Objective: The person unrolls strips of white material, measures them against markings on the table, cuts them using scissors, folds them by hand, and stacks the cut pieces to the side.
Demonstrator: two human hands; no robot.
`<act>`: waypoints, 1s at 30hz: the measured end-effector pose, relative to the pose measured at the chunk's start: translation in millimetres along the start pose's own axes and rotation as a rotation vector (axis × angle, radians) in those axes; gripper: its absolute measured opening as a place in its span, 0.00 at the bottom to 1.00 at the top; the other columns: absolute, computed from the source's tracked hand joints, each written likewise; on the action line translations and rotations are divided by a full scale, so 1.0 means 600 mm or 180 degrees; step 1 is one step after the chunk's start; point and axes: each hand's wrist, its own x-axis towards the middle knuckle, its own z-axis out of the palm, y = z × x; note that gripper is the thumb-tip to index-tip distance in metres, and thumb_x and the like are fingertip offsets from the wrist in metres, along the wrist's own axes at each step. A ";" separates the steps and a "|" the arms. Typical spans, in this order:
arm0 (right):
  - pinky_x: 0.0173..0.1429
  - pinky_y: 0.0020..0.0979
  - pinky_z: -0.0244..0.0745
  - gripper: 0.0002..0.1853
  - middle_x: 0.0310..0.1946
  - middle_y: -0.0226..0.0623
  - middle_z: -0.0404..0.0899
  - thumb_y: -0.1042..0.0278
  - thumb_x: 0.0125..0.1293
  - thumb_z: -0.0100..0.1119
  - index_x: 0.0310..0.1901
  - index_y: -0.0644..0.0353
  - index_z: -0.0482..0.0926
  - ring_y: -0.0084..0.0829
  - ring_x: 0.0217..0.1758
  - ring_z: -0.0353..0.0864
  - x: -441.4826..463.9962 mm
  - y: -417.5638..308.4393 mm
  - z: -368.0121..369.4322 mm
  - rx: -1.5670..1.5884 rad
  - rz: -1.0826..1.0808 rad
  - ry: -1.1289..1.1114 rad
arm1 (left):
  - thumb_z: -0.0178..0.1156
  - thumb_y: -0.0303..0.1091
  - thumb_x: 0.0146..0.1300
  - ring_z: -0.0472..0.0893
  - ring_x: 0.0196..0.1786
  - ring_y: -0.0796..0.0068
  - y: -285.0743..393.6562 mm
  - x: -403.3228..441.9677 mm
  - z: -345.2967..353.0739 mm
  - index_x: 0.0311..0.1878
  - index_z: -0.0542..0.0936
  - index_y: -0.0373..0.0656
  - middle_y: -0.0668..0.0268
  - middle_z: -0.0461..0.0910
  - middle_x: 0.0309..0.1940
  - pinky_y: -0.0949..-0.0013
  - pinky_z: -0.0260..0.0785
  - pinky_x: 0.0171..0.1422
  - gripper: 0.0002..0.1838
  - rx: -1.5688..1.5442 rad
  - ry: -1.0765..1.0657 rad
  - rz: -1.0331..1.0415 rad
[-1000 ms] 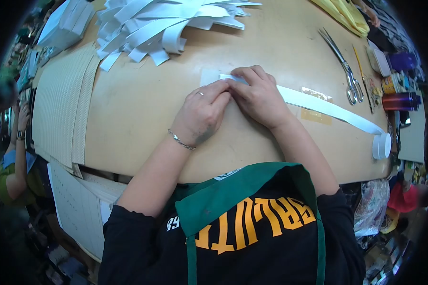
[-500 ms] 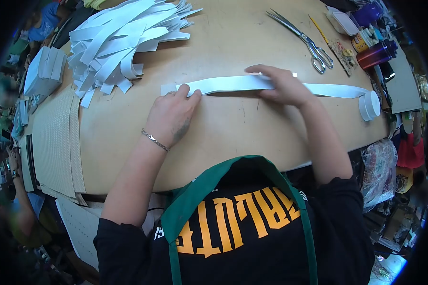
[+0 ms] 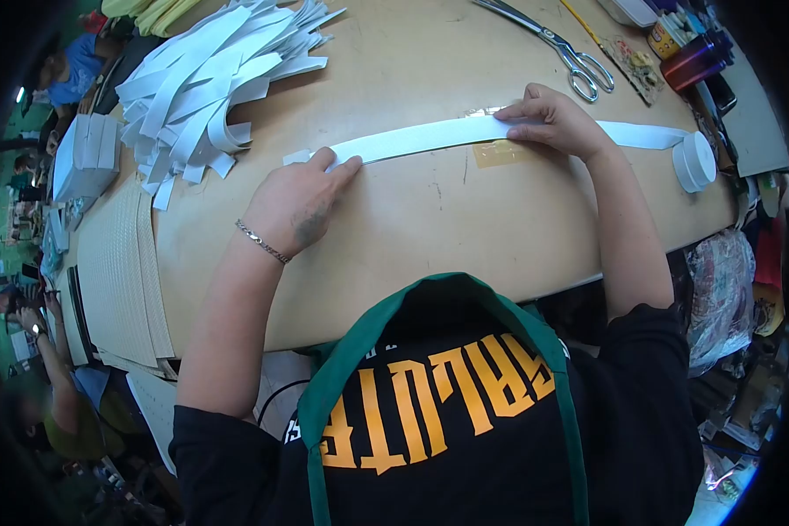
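A long white strip (image 3: 430,136) runs across the table from a pale piece at its left end to a white roll (image 3: 694,161) at the right. My left hand (image 3: 294,202) presses its fingertips on the strip's left end, thumb and forefinger a little apart. Farther right, my right hand (image 3: 552,123) grips the strip between thumb and fingers. Beneath the strip, near my right hand, a piece of yellowish tape (image 3: 498,154) lies on the table.
Many cut white strips (image 3: 197,83) are heaped at the back left, beside white blocks (image 3: 86,158). Patterned sheets (image 3: 114,272) lie at the left edge. Scissors (image 3: 579,66), a brush, a dark bottle (image 3: 697,61) and jars are at the back right. Other people sit at far left.
My hands have moved apart, the left to the strip's left end and the right rightward along it. More of the strip now shows between them. The whole view has shifted.
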 end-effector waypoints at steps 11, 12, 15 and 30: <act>0.57 0.38 0.64 0.15 0.43 0.33 0.75 0.60 0.58 0.56 0.45 0.57 0.78 0.36 0.52 0.70 -0.039 -0.131 0.140 -0.1327 -0.0944 0.1207 | 0.56 0.22 0.48 0.79 0.43 0.56 0.011 0.001 -0.007 0.59 0.70 0.47 0.55 0.74 0.50 0.62 0.73 0.47 0.29 0.0234 0.0027 0.0082; 0.54 0.36 0.64 0.17 0.40 0.32 0.73 0.56 0.59 0.56 0.46 0.55 0.77 0.34 0.49 0.70 -0.035 -0.127 0.145 -0.1326 -0.0958 0.1294 | 0.55 0.22 0.49 0.79 0.42 0.56 0.008 0.001 -0.005 0.59 0.70 0.47 0.55 0.74 0.50 0.62 0.73 0.46 0.29 0.0193 0.0062 0.0115; 0.53 0.37 0.63 0.18 0.41 0.33 0.73 0.53 0.59 0.56 0.46 0.54 0.77 0.34 0.50 0.69 -0.035 -0.132 0.143 -0.1157 -0.0783 0.1208 | 0.55 0.23 0.51 0.79 0.42 0.56 -0.002 0.001 0.001 0.58 0.71 0.47 0.56 0.74 0.49 0.63 0.73 0.45 0.27 0.0040 0.0100 0.0066; 0.55 0.40 0.62 0.16 0.44 0.32 0.72 0.58 0.59 0.56 0.46 0.56 0.77 0.34 0.50 0.68 -0.035 -0.131 0.142 -0.1163 -0.0746 0.1100 | 0.43 0.57 0.66 0.44 0.75 0.53 0.090 0.177 0.058 0.70 0.59 0.60 0.61 0.49 0.73 0.26 0.43 0.64 0.30 -0.0506 0.1053 -0.0829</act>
